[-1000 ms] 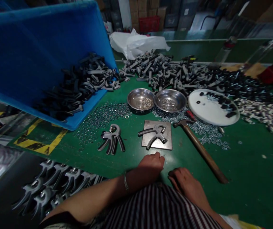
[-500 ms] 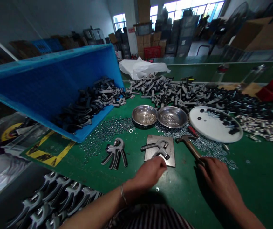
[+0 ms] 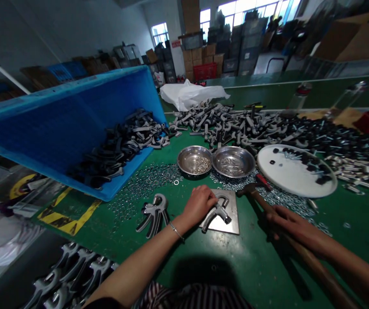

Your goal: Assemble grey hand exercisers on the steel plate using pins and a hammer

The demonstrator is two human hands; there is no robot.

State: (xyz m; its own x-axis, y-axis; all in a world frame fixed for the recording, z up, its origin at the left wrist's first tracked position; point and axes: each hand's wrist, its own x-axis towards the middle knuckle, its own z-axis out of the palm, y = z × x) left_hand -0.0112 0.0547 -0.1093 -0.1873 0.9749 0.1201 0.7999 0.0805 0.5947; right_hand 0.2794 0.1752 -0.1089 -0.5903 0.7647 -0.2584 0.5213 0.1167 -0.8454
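Our left hand (image 3: 199, 202) is bent and mostly closed, and its fingers hold one arm of a gray and black hand grip (image 3: 221, 213). The hand hides that arm, so we cannot tell just where each finger sits. The hand grip lies on a flat metal plate (image 3: 231, 228), with its other arm pointing down toward us.

Our right hand (image 3: 289, 221) is closed around the wooden handle of a hammer (image 3: 276, 211). The handle is up off the green table (image 3: 251, 270), because we see its dark shadow below. The hammer's head is just beside the top right corner of the metal plate, but we cannot tell if it touches the table.

To the left of the metal plate, we have more gray grips (image 3: 155, 214) in a bunch. Behind the plate we see two shiny bowls (image 3: 186, 159) side by side with small metal bits in them. A round white tray (image 3: 287, 182) sits to their right, with black parts on it.
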